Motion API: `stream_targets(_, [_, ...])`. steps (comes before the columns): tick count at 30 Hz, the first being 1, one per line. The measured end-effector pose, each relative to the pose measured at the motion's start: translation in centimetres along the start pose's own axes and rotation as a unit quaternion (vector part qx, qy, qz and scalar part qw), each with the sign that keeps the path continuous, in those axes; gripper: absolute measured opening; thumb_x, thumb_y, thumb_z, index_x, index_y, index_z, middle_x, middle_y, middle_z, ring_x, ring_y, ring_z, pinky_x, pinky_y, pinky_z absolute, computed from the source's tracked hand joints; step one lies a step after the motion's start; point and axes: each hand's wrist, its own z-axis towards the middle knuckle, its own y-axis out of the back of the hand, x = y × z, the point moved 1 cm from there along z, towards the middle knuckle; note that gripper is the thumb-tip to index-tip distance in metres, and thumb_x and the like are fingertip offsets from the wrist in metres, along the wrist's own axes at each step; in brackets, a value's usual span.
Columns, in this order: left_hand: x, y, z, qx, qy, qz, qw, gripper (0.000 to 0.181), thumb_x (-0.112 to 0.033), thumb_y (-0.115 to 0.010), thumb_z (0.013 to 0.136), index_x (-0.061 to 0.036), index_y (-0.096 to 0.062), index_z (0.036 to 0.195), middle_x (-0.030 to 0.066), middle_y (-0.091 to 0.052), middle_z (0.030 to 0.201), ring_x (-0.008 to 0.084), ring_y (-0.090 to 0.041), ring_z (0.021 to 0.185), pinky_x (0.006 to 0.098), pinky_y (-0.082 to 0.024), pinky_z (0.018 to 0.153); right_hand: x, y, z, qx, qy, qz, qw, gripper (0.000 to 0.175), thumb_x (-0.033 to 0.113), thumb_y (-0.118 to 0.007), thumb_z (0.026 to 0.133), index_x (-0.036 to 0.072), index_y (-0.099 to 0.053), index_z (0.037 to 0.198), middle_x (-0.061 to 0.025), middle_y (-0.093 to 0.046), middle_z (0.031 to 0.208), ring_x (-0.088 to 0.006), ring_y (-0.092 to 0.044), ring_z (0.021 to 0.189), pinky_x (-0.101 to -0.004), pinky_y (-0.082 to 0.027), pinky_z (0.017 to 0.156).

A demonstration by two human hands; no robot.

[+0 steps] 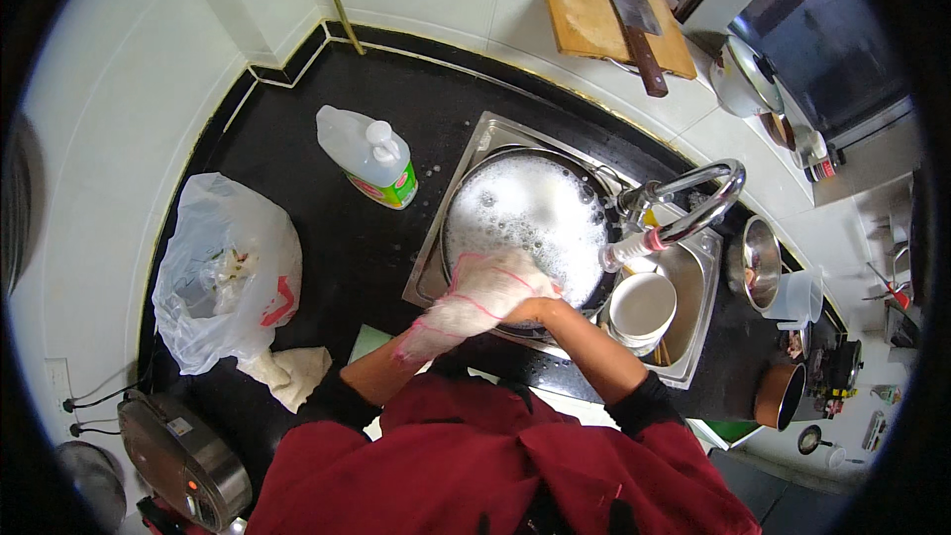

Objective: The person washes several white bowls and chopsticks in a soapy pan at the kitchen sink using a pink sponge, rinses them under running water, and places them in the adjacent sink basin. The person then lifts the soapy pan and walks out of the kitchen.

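Note:
A round dark pan (448, 238) full of foamy water (531, 200) rests on the left part of a steel double sink (487, 130). Over its near edge, a white cloth (475, 301) with pink stripes covers my left hand and wrist. My right hand (536, 308) meets the cloth at the foam's near side; its fingers are mostly hidden, so its hold is unclear. Just right of the pan hangs the nozzle of a chrome faucet (669, 227). Stacked white bowls (643, 305) and chopsticks (659, 351) sit in the right basin (691, 275).
Left are a detergent jug (371, 156), a plastic bag (223, 275) with scraps, a beige rag (293, 375) and a rice cooker (182, 453). A cleaver (631, 7) lies on a wooden cutting board (565, 15) behind the sink. Right stand a steel bowl (754, 264) and a brown pot (776, 397).

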Motion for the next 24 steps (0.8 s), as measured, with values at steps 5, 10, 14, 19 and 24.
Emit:
stream_targets(5, [-3.3,6.6,-6.1,-0.252,-0.005,0.001,0.968,0.043,-0.028,-0.056,0.082,-0.0008,-0.049,0.114,0.0038,-0.059,0.088,0.0119,-0.055,0.073,0.0299,-0.044,0.069,-2.7,-1.7,-1.2,-0.131,-0.034,0.301,0.944,0.038,0.022,-0.054,0.089,0.003,-0.049,0.121,-0.0074,-0.056,0.108,-0.0153,-0.051,0.100,-0.0277,-0.039,0.091])
stream_targets(10, [-1.3,11.7,-8.3,-0.358,-0.026,0.213,0.909,0.033,-0.030,-0.052,0.084,-0.0023,-0.053,0.103,0.0052,-0.058,0.085,0.0137,-0.054,0.071,0.0311,-0.045,0.067,-4.2,-3.9,-1.7,-0.179,-0.089,0.376,0.905,0.032,0.018,-0.054,0.089,0.002,-0.052,0.116,-0.0041,-0.057,0.098,-0.0113,-0.053,0.086,-0.0248,-0.044,0.078])
stream_targets(14, [2.4,13.9,-2.6,-0.396,-0.038,0.189,0.898,0.033,-0.028,-0.051,0.084,-0.0021,-0.052,0.104,0.0054,-0.058,0.087,0.0137,-0.054,0.073,0.0308,-0.044,0.068,-3.5,-4.7,-0.8,-0.180,-0.015,0.380,0.907,0.029,0.016,-0.053,0.089,0.000,-0.053,0.113,-0.0049,-0.059,0.096,-0.0116,-0.055,0.084,-0.0242,-0.044,0.078])
stream_targets(19, [2.2,17.0,5.8,-0.395,-0.041,0.230,0.889,0.032,-0.027,-0.050,0.085,-0.0018,-0.052,0.105,0.0056,-0.057,0.089,0.0137,-0.054,0.075,0.0305,-0.044,0.070,-3.2,-4.9,-2.7,-0.246,-0.076,0.323,0.911,0.028,0.016,-0.052,0.089,0.000,-0.054,0.113,-0.0082,-0.061,0.100,-0.0128,-0.056,0.091,-0.0253,-0.043,0.082])
stream_targets(24, [0.4,19.4,14.8,-0.381,-0.044,0.314,0.868,0.031,-0.025,-0.049,0.085,-0.0015,-0.052,0.106,0.0058,-0.057,0.091,0.0136,-0.053,0.077,0.0301,-0.043,0.072,-3.6,-6.8,-5.3,-0.268,-0.165,0.301,0.900,0.028,0.018,-0.053,0.089,0.003,-0.055,0.113,-0.0087,-0.062,0.099,-0.0134,-0.057,0.090,-0.0263,-0.045,0.080])
